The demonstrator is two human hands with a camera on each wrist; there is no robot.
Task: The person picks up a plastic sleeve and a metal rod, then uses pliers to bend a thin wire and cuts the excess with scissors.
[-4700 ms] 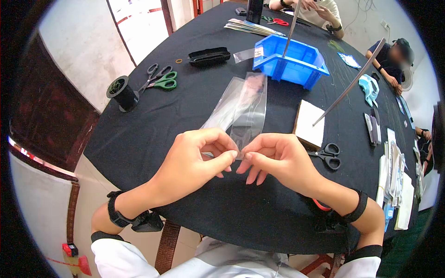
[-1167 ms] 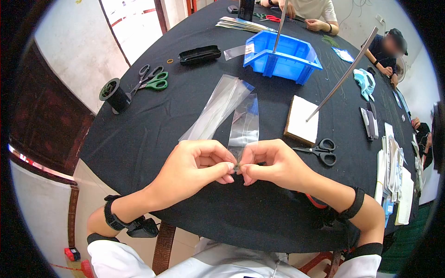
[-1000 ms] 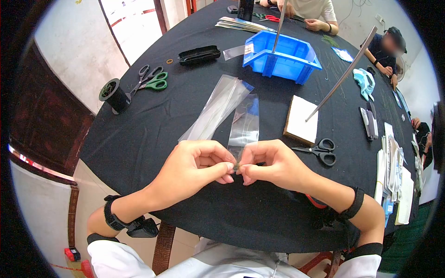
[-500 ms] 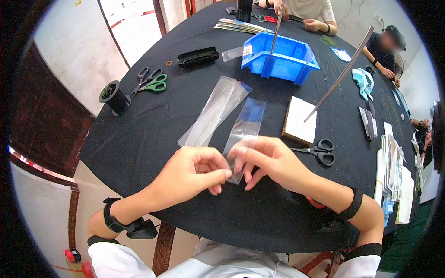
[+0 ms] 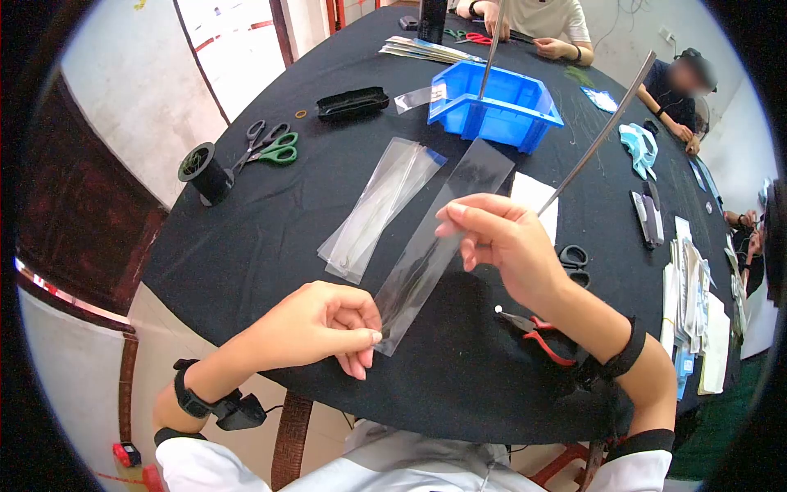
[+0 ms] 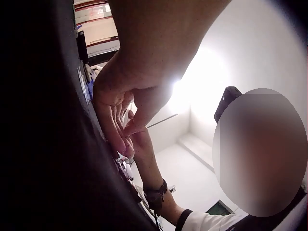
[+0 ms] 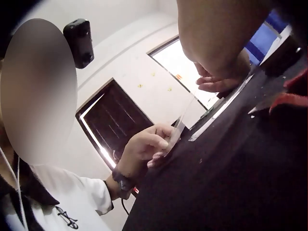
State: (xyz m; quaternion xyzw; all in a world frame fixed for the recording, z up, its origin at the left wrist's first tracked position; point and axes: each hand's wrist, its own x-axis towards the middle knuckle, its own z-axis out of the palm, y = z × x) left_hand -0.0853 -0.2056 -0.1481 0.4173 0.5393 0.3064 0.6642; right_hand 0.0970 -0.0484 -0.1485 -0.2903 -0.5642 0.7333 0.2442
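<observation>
Long, narrow clear plastic sleeve [image 5: 438, 246]: held taut above the black-clothed round counter [image 5: 246, 246], slanting from near edge toward the blue plastic bin [image 5: 496, 102]. Left hand [image 5: 324, 324]: pinching the near end between thumb and forefinger, apparently to anchor it. Right hand [image 5: 500, 242]: fingers curled on the far part, likely to keep it stretched flat. Stack of similar clear sleeves [image 5: 377, 205]: lying flat just left. Red-handled pliers [image 5: 533, 328]: near right wrist. Green-handled scissors [image 5: 275, 148], black thread spool [image 5: 201, 168]: well left.

A long, narrow clear plastic sleeve [image 5: 438, 246] stretches flat and slantwise above the black table.
</observation>
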